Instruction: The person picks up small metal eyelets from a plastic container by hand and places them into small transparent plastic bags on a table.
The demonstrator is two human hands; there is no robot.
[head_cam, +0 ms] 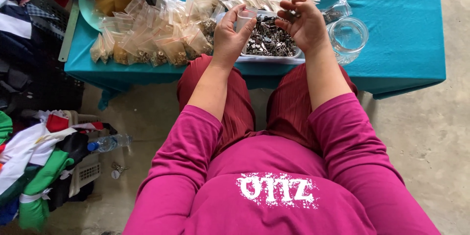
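Head view: hands (267,29) over parts tray (269,58)

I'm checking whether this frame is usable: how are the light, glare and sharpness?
Head view: soft, even daylight with faint shadows; glare on the clear bags and the glass jar; wide-angle bending at the table edges; left hand and right hand are fairly sharp, while the metal parts in the tray blur together.
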